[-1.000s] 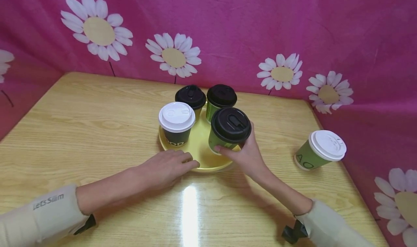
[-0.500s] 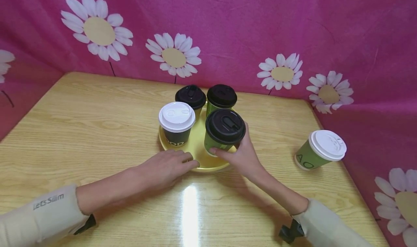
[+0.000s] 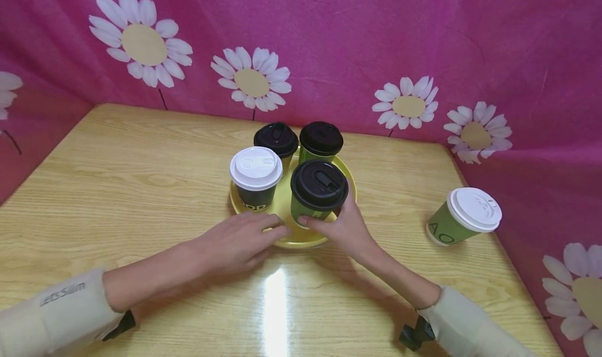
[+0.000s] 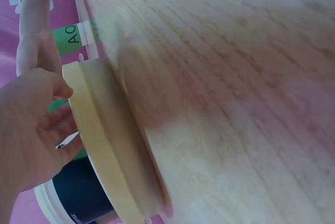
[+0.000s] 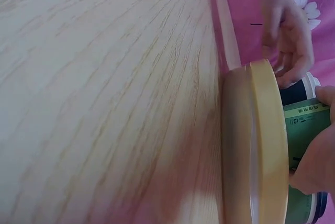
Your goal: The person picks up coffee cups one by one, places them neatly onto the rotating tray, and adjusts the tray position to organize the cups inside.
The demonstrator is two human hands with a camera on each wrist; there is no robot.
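My right hand (image 3: 350, 231) grips a green paper cup (image 3: 305, 210) with a black lid, thumb in front and fingers round its far side. The cup is upright over the front right part of a round yellow tray (image 3: 301, 242); in the right wrist view its base is hidden by the tray's rim. At the tray's front left rim is my left hand (image 3: 240, 239), its fingers loosely bent and nothing held in them. Close by on the tray stands a dark paper cup (image 3: 256, 196) with a white lid. Two more black-lidded cups, one brownish (image 3: 277, 140) and one green (image 3: 321, 140), stand behind.
Off to the right, a green paper cup (image 3: 453, 223) with a white lid stands on the wooden table (image 3: 141, 189). A pink cloth (image 3: 329, 43) with white daisies hangs behind the table and along its sides.
My right hand has carried the green black-lidded cup a little left and toward me over the tray. My left hand has shifted only slightly at the rim.
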